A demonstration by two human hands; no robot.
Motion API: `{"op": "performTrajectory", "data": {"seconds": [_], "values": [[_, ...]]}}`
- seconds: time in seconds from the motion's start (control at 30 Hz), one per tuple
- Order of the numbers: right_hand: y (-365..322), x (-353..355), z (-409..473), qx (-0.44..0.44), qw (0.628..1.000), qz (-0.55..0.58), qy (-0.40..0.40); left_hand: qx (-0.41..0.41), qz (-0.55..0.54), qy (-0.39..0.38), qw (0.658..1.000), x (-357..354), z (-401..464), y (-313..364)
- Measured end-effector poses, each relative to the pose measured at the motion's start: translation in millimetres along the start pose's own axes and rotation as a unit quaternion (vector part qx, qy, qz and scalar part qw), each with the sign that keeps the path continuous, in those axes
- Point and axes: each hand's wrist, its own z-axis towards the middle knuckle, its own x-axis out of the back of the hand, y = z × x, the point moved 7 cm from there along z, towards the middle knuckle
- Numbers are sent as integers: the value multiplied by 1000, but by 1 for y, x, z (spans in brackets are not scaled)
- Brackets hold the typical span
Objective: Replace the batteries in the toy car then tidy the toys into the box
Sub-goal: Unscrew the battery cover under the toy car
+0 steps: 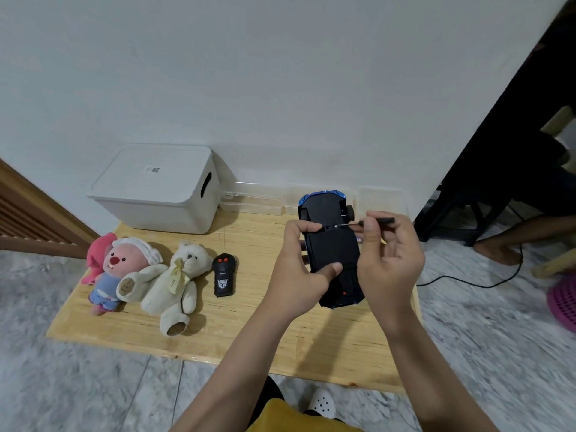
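The toy car [330, 244] is held upside down above the right part of the wooden bench [249, 322], its black underside facing up. Its long axis runs from near to far, tilted a little, with the blue end pointing away toward the wall and the other end toward the person. One black wheel shows at the far right side.

The left hand [299, 269] grips the car from the left, thumb lying across the underside near the middle and a finger curled over the far part. The right hand [386, 257] pinches a small black screwdriver [371, 222], which lies nearly level and points left, its thin tip touching a screw on the car's underside.

On the left of the bench lie a pink plush toy [109, 269], a cream teddy bear [177, 282] just beside it, and a black remote control [223, 275] to the right of the bear. A white box [156, 188] with its lid on stands at the far left against the wall, with a clear plastic case [255, 199] just to its right.
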Motion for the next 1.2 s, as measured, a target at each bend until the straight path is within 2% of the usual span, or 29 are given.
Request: {"op": "performTrajectory", "data": {"seconds": [0.4, 1.03, 1.2], "values": [[-10, -1, 0, 37, 999, -18, -2, -18, 6, 35, 999, 5, -3, 6], [-13, -4, -3, 62, 997, -36, -14, -11, -4, 34, 999, 6, -8, 7], [-20, -9, 1, 107, 989, -95, -45, -8, -2, 39, 999, 7, -9, 6]]}}
